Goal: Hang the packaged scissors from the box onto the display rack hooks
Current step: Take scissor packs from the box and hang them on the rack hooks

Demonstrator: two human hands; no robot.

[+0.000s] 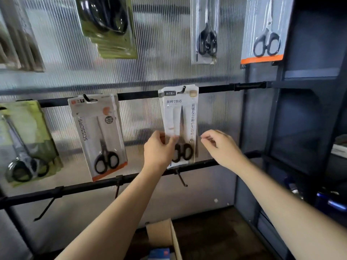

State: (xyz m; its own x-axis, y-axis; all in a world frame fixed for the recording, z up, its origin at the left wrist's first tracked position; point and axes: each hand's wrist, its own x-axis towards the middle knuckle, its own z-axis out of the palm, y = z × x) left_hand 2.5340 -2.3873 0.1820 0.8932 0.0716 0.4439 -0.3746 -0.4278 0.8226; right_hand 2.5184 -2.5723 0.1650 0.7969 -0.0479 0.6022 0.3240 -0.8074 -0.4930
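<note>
A white pack of black-handled scissors (185,117) hangs on a hook (183,89) of the middle black rail (216,89). My left hand (159,149) pinches the pack's lower left edge, thumb on its front. My right hand (219,145) hovers just right of the pack with fingers loosely curled, apart from it and holding nothing. The cardboard box (163,235) stands on the floor below, one flap up, with a blue item inside.
Other scissor packs hang around: a white and orange one (97,136), green ones (24,141) at left, more on the top row. Bare hooks (181,178) stick out of the lower rail (84,186). A dark shelving frame (277,128) stands at right.
</note>
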